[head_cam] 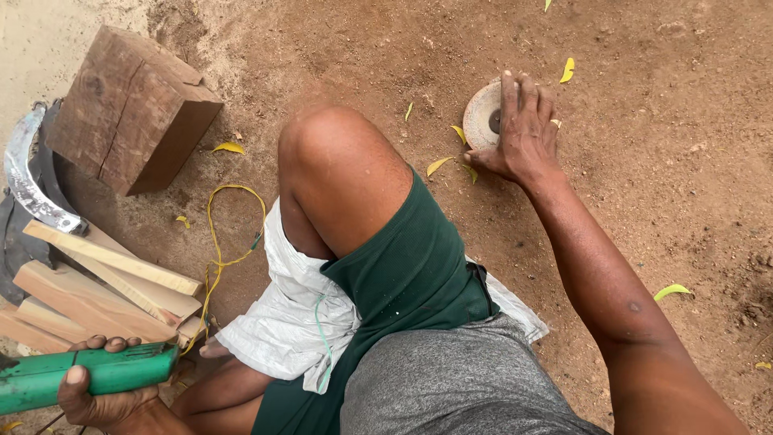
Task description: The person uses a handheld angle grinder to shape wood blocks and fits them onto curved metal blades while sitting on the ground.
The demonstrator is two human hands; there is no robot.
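Fingers (515, 97) on one disc (481, 117); one green tool (88, 374) in left hand (101, 399).

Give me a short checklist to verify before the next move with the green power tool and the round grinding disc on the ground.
1. Left hand grips the green plastic power tool body: ok, fingers wrap it.
2. Right hand has the round pale grinding disc: ok, fingers rest on it on the brown dirt ground.
3. Disc free of cracks: cannot tell, the hand covers part.
4. Tool's spindle end ready: cannot tell, out of frame.
5. Thin yellow cord away from the legs: not ok, it loops close beside the bare knee.
6. Cut pale wooden planks out of the way: ok, stacked at the left.
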